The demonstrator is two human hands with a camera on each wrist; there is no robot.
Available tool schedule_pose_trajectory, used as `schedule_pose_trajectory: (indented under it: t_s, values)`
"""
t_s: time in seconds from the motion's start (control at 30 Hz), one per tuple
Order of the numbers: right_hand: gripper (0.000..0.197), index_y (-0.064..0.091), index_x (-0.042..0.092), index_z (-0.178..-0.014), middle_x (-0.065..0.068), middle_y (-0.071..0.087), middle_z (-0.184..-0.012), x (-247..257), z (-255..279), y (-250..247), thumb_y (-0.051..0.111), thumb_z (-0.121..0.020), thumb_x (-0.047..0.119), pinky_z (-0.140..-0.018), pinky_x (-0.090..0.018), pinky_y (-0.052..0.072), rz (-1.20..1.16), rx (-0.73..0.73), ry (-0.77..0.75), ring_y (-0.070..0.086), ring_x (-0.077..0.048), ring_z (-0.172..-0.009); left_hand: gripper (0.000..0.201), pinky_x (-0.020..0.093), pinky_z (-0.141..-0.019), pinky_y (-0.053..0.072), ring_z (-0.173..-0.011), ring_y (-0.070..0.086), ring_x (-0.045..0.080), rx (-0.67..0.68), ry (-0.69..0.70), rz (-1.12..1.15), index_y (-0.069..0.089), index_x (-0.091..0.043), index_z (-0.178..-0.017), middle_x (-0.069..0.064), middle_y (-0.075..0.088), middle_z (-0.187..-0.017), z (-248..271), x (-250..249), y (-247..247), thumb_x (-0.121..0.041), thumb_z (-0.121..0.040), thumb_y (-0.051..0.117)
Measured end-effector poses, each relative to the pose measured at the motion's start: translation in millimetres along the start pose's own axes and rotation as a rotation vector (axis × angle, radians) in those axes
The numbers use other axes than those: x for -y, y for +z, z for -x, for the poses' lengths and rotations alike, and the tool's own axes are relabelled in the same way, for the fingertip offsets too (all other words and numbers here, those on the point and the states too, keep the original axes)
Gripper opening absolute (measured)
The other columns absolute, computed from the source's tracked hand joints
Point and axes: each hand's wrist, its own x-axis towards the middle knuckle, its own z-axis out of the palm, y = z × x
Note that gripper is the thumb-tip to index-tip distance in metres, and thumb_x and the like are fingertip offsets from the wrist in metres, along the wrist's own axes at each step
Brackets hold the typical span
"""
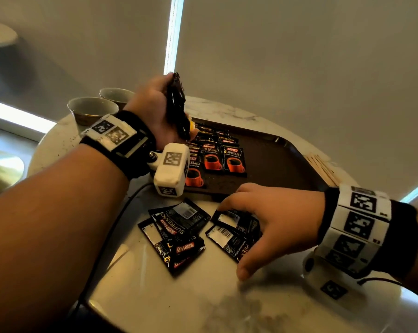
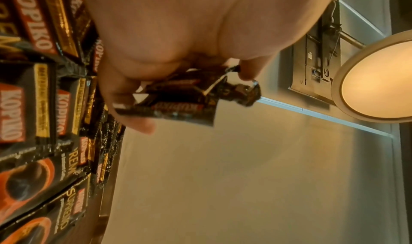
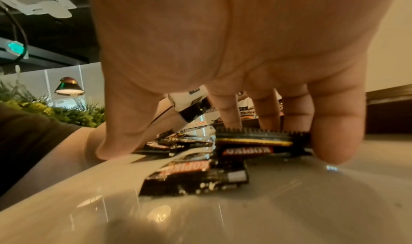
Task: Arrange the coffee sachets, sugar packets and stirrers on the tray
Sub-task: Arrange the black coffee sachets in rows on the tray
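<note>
A dark brown tray (image 1: 280, 159) lies on the marble table with rows of black coffee sachets (image 1: 223, 159) at its left end. Above that end my left hand (image 1: 166, 102) grips an upright bundle of sachets (image 1: 176, 104), seen close in the left wrist view as sachets (image 2: 178, 107) in the left hand (image 2: 191, 89). My right hand (image 1: 237, 239) arches over two face-down sachets (image 1: 223, 233) on the table, fingertips at their far edge and thumb at the near corner. The right wrist view shows the right hand (image 3: 200, 135) on these sachets (image 3: 252, 142). Wooden stirrers (image 1: 323, 167) lie right of the tray.
A loose pile of sachets (image 1: 176, 234) lies on the table left of my right hand, in front of the tray. Two cups (image 1: 92, 109) stand at the back left near the table edge. A cable runs off the left wrist camera across the table's front left.
</note>
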Motion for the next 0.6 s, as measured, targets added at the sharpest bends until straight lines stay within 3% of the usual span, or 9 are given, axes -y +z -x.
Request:
schedule_pose_trajectory:
  t_s: [0.07,0.2,0.33,0.4,0.47,0.53,0.6]
  values:
    - [0.108,0.028,0.047,-0.146,0.017,0.035,-0.137,3,-3,4,0.079,-0.056,0.076,-0.1,-0.03,0.051,0.044,-0.018,0.003,0.046,-0.009,-0.12,0.029,0.047,-0.081,0.049,-0.086,0.046,0.024,0.01,0.011,0.026,0.049,-0.02,-0.086,0.003,0.043,-0.091,0,-1,1,-0.046,-0.098,0.043]
    - [0.091,0.032,0.043,-0.147,0.013,0.04,-0.134,4,-8,5,0.081,-0.071,0.057,-0.093,-0.029,0.055,0.052,-0.057,-0.001,0.051,-0.01,-0.113,0.018,0.035,-0.065,0.049,-0.075,0.047,0.022,0.023,0.045,0.086,0.047,-0.016,-0.09,0.004,0.045,-0.082,2,-2,-2,-0.034,-0.09,0.046]
    - [0.076,0.036,0.038,-0.149,0.009,0.046,-0.136,2,-11,7,0.074,-0.083,0.037,-0.094,-0.03,0.055,0.122,-0.111,-0.016,0.054,-0.013,-0.116,0.012,0.033,-0.065,0.046,-0.072,0.048,0.02,0.016,0.06,0.047,0.052,-0.019,-0.075,0.003,0.047,-0.085,4,-1,-6,-0.029,-0.081,0.056]
    - [0.066,0.04,0.035,-0.149,0.008,0.054,-0.135,0,-11,8,0.067,-0.089,0.028,-0.097,-0.031,0.053,0.123,-0.156,-0.031,0.056,-0.014,-0.117,0.011,0.032,-0.064,0.046,-0.073,0.048,0.018,0.009,0.052,0.014,0.053,-0.019,-0.077,0.002,0.047,-0.086,4,-2,-6,-0.025,-0.078,0.061]
    - [0.055,0.049,0.034,-0.143,0.009,0.063,-0.124,-4,-11,6,0.06,-0.091,0.022,-0.092,-0.027,0.054,0.056,-0.221,-0.035,0.061,-0.009,-0.108,0.019,0.032,-0.063,0.048,-0.076,0.047,0.018,0.007,0.047,-0.012,0.05,-0.017,-0.091,0.004,0.045,-0.091,2,0,-5,-0.012,-0.075,0.059]
    - [0.04,0.061,0.035,-0.13,0.011,0.068,-0.101,-9,-9,0,0.059,-0.092,0.021,-0.077,-0.022,0.055,-0.033,-0.281,-0.029,0.064,-0.003,-0.086,0.034,0.031,-0.065,0.049,-0.08,0.046,0.02,0.017,0.055,0.029,0.045,-0.015,-0.099,0.009,0.042,-0.098,-2,3,-5,0.001,-0.07,0.051]
    - [0.029,0.067,0.036,-0.117,0.009,0.07,-0.086,-15,-8,-9,0.062,-0.093,0.021,-0.07,-0.024,0.058,-0.12,-0.333,-0.019,0.066,-0.003,-0.073,0.039,0.031,-0.07,0.054,-0.087,0.051,0.025,0.002,0.048,0.06,0.044,-0.011,-0.105,0.014,0.04,-0.109,-5,4,-5,0.006,-0.07,0.048]
